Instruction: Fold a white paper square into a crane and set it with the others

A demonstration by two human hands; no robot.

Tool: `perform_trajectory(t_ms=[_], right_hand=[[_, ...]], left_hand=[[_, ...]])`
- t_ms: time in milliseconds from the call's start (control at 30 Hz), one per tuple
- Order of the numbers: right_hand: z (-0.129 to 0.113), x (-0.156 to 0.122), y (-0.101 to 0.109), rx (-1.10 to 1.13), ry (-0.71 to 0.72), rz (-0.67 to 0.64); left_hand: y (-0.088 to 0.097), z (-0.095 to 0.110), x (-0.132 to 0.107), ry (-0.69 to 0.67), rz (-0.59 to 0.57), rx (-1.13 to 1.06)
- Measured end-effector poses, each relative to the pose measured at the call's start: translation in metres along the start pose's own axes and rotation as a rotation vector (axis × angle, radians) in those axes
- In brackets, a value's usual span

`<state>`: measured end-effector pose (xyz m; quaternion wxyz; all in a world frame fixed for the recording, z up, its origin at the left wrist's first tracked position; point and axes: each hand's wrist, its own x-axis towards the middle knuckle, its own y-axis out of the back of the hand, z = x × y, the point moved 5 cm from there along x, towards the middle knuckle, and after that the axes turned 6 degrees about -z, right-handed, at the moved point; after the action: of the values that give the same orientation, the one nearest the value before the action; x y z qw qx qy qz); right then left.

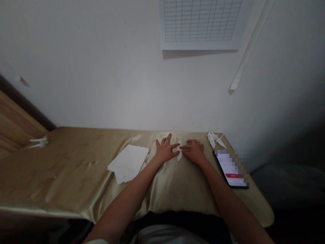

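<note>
A small, narrow piece of folded white paper (179, 157) lies upright in view on the table, between my two hands. My left hand (165, 150) is spread flat on the cloth, with its index finger and thumb touching the paper's left side. From the other side, my right hand (195, 150) reaches in with its index finger and thumb on the paper, its other fingers loosely bent and apart. Both hands are open, pressing the paper down rather than gripping it. The fingertips hide part of the paper's middle.
A stack of white paper sheets (130, 162) lies left of my left forearm. Folded paper figures (215, 139) sit at the back right, above a lit phone (230, 169). The table (63, 169) has a shiny gold cloth and meets a white wall (101, 84).
</note>
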<state>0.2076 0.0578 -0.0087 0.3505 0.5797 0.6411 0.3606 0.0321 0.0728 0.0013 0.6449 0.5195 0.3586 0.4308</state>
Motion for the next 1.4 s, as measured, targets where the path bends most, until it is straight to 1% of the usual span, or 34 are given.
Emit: perform_trajectory(t_ms=[200,333,567,767,900,1067,1200,1300,1400], right_hand=[[-0.001,0.000,0.000,-0.042,-0.024,0.031],[-0.001,0.002,-0.001,-0.083,-0.043,0.063],[-0.003,0.007,-0.003,-0.138,-0.065,0.087],[-0.009,0.003,-0.003,-0.223,-0.080,0.110],[-0.010,0.004,-0.005,-0.247,-0.092,0.094],[-0.007,0.006,-0.010,-0.252,-0.076,0.093],[-0.004,0.008,-0.013,-0.223,-0.028,0.073],[-0.001,0.008,-0.012,-0.186,0.010,0.100],[0.002,0.009,-0.011,-0.139,0.046,0.127]], left_hand=[[-0.002,-0.002,0.009,-0.002,0.039,0.001],[-0.001,-0.004,0.013,0.005,0.035,-0.010],[-0.006,-0.006,0.016,0.001,0.050,0.012],[-0.011,-0.007,0.018,-0.019,0.064,0.049],[-0.012,-0.007,0.019,-0.031,0.068,0.045],[-0.014,-0.009,0.019,-0.046,0.074,0.020],[-0.013,-0.010,0.016,-0.052,0.084,-0.012],[-0.009,-0.010,0.013,-0.072,0.096,-0.049],[-0.006,-0.009,0.010,-0.124,0.088,-0.082]])
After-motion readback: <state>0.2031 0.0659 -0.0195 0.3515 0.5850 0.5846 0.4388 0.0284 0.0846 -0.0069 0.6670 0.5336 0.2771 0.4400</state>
